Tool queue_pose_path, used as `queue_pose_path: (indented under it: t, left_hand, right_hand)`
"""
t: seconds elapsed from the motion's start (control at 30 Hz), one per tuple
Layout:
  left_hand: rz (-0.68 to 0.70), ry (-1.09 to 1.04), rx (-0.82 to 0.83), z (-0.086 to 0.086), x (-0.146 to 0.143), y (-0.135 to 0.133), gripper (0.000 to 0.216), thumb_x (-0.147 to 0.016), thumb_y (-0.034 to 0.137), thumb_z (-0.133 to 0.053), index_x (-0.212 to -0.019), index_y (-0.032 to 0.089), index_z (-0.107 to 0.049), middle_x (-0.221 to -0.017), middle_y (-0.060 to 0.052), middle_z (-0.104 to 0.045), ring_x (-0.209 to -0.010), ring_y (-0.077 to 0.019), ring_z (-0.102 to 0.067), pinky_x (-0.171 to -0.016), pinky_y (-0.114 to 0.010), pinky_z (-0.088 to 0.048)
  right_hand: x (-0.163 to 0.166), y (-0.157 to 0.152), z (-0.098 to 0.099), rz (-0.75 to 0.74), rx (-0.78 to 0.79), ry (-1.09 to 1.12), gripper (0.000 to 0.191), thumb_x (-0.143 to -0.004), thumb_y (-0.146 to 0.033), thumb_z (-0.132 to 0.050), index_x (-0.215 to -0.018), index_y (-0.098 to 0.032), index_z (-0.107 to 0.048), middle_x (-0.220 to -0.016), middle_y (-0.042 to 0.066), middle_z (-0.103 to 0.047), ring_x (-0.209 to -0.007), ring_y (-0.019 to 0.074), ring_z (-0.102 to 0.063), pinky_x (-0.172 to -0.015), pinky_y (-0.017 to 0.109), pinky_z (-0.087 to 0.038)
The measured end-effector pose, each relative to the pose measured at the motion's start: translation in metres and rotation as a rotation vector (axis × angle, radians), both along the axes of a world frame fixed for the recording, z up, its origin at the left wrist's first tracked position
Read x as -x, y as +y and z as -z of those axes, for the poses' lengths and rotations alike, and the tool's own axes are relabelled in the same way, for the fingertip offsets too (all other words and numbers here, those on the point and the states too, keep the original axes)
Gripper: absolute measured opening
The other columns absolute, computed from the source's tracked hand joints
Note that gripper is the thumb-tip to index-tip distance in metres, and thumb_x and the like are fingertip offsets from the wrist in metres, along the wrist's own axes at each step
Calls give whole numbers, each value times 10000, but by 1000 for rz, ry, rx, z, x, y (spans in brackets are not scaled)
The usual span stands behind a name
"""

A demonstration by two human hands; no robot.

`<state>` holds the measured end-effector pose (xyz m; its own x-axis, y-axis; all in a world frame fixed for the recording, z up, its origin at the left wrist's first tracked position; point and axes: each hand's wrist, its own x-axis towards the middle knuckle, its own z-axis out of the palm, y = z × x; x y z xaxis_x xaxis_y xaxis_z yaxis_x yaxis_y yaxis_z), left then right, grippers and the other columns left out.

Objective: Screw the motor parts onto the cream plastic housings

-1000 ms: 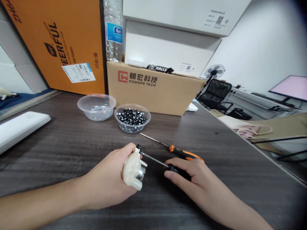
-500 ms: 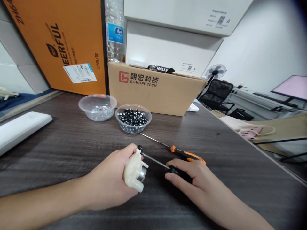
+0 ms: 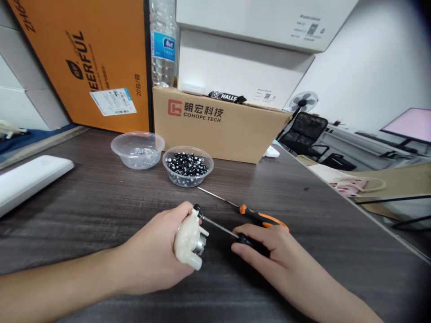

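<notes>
Barely shifted since earlier frame. Gripping cream plastic part (image 3: 183,242) in fingers of left hand (image 3: 156,253), above tabletop (image 3: 101,211); holding screwdriver (image 3: 220,227) in fingers of right hand (image 3: 276,251), pointed at black cap (image 3: 197,208) atop part.

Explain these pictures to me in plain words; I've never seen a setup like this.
There is no robot here: these are a person's two bare hands, seen through one head-worn camera looking forward and down. The left hand has a cream, rounded plastic part in its grip, with a silvery metal cylinder showing. The right hand holds a black-handled screwdriver, its thin metal shaft pointing to a small, round black piece atop that part. On the dark wood-grain table lie an orange-and-black screwdriver, a clear plastic bowl of small black pieces, and another clear plastic bowl with small shiny bits, too small to identify. Behind stands a brown cardboard box.
</notes>
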<state>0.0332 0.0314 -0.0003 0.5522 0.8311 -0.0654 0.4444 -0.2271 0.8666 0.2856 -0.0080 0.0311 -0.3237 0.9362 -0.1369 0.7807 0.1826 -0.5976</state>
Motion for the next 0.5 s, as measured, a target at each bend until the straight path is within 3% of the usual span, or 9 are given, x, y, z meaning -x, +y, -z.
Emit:
queue_pose_path:
  t: [0.5]
  left_hand:
    - [7,35,-25,-2,1,-1,277,-705,155,-647,-873,264,-456,-797,94,-560,-696,-127,-521,-593,-248,-390]
  right_hand:
    - [0,0,0,2,7,-23,320,-1045,-524,-504,-946,-297,-707,-911,-24,-746,-833,214,-681,-719,321,-474]
